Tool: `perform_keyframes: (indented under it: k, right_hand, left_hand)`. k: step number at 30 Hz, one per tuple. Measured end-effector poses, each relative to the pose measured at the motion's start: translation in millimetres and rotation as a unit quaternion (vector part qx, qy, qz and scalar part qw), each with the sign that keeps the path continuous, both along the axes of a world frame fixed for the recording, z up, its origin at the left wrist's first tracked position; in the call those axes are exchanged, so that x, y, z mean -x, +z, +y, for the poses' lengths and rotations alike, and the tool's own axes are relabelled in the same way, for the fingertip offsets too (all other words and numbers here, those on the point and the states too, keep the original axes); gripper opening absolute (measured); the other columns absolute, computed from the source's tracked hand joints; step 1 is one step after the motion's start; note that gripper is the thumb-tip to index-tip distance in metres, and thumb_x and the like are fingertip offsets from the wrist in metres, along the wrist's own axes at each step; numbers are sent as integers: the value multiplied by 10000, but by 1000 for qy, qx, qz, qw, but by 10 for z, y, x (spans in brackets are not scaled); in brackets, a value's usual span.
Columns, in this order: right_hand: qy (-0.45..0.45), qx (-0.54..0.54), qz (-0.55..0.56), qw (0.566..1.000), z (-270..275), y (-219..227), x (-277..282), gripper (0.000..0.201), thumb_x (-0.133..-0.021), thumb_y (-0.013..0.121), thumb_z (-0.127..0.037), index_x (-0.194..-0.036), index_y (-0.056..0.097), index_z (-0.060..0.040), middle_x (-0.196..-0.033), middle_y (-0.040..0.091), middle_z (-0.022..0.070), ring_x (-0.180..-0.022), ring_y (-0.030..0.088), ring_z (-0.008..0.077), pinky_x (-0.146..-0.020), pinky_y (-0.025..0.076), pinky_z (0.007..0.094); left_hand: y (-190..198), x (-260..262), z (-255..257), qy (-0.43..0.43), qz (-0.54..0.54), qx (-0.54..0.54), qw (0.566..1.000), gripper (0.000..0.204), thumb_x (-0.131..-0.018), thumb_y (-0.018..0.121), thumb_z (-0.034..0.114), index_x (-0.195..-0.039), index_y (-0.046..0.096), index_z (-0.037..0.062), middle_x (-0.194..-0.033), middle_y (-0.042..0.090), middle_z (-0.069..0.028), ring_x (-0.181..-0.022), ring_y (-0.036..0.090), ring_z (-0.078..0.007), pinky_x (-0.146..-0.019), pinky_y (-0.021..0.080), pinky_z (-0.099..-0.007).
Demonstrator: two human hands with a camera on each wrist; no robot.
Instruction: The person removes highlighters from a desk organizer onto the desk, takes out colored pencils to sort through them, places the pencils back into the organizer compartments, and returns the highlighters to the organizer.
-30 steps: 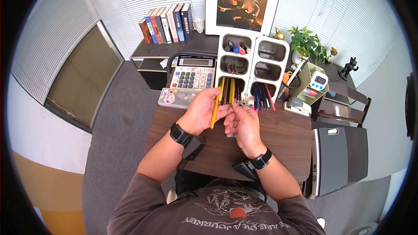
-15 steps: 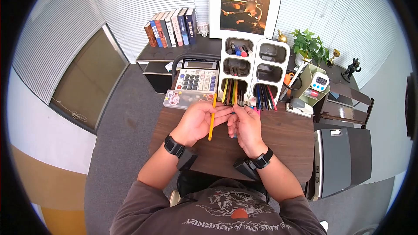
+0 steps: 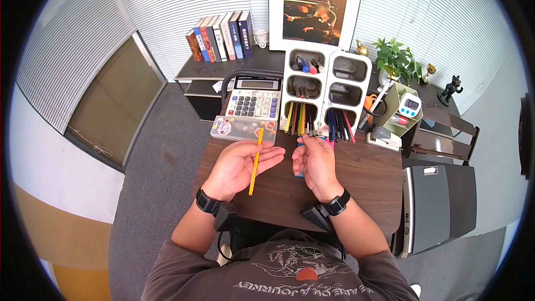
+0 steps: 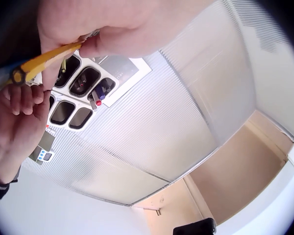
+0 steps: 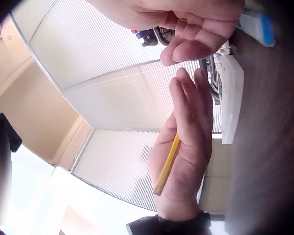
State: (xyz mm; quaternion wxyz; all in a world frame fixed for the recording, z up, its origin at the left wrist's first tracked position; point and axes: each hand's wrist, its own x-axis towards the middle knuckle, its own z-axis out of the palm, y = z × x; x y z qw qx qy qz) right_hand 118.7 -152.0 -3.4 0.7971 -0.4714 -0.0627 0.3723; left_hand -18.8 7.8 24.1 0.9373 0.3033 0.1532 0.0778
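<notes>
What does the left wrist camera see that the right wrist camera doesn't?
Only the left wrist view shows the timer and the picture on the wall side. Only the right wrist view shows the brown table. Both show the yellow pencil, the left hand, the right hand and the blinds.

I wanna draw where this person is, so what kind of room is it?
Probably an office or study: there's a big calculator, a white organizer holding pens and pencils, and a row of books.
</notes>
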Motion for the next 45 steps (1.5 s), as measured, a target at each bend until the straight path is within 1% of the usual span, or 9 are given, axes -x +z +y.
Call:
perform_keyframes:
  k: [6, 19, 27, 37, 39, 40, 42, 43, 45]
  right_hand:
    - [8, -7, 2, 1000, -8, -16, -2, 228, -1065, 494, -240, -1069, 530, -14, -710, 641, 121, -500, 594, 199, -432, 468, 319]
    - [19, -9, -4, 1000, -16, 9, 19, 246, -1077, 436, -239, -1110, 525, -12, -745, 653, 130, -546, 614, 201, -477, 489, 320]
    - [19, 2, -5, 1000, -33, 37, 35, 371, -1081, 383, -323, -1122, 530, 15, -761, 658, 153, -561, 630, 213, -487, 512, 327]
    - [31, 24, 25, 999, -35, 86, 56, 401, -1062, 428, -355, -1065, 561, 23, -697, 651, 146, -499, 615, 211, -440, 496, 326]
    - [96, 69, 23, 993, -57, 111, 72, 436, -1037, 478, -395, -970, 604, 18, -644, 647, 140, -431, 586, 193, -380, 453, 298]
    - [97, 69, 23, 993, -65, 130, 89, 436, -1037, 478, -395, -970, 604, 18, -644, 647, 140, -431, 586, 193, -380, 453, 298]
    - [218, 102, -51, 969, -75, 190, 139, 472, -1014, 525, -431, -878, 634, 8, -607, 645, 136, -387, 565, 174, -344, 413, 261]
    - [256, 118, -61, 958, -82, 235, 169, 469, -1002, 574, -429, -846, 649, 7, -604, 651, 132, -379, 567, 157, -334, 397, 238]
    - [291, 104, -85, 947, -75, 214, 235, 450, -997, 596, -417, -852, 655, 4, -606, 653, 125, -385, 571, 147, -336, 399, 237]
  left_hand:
    - [-44, 30, 27, 6, -4, 10, 1000, 219, -982, 506, -7, -1101, 603, -163, -1194, 640, -337, -1236, 606, -440, -1122, 476, -538]
    - [-80, 25, 22, -18, -5, 19, 1000, 219, -983, 509, 9, -1107, 609, -141, -1211, 635, -347, -1220, 615, -441, -1112, 486, -531]
    - [-104, 10, 21, -25, 5, 10, 1000, 237, -990, 510, 23, -1139, 596, -140, -1257, 614, -353, -1215, 619, -434, -1100, 502, -504]
    - [-85, -30, -10, -16, 3, 26, 1000, 235, -1003, 511, 45, -1129, 590, -137, -1247, 618, -351, -1223, 614, -426, -1122, 482, -502]
    - [-46, -38, -45, 41, -3, 24, 999, 238, -1019, 507, 63, -1131, 574, -135, -1239, 621, -348, -1238, 604, -422, -1135, 468, -506]
    - [-21, -49, -67, 41, -3, 24, 999, 238, -1019, 507, 63, -1131, 574, -135, -1239, 621, -348, -1238, 604, -422, -1135, 468, -506]
    - [31, -74, -106, 115, -29, 27, 993, 224, -1031, 496, 68, -1124, 563, -125, -1233, 626, -342, -1240, 606, -411, -1140, 463, -507]
    - [44, -74, -114, 115, -28, 27, 993, 224, -1031, 496, 68, -1124, 563, -125, -1233, 626, -342, -1240, 606, -411, -1140, 463, -507]
    - [67, -78, -133, 153, -82, -12, 985, 197, -1034, 499, 63, -1091, 574, -110, -1215, 638, -326, -1231, 617, -394, -1142, 462, -507]
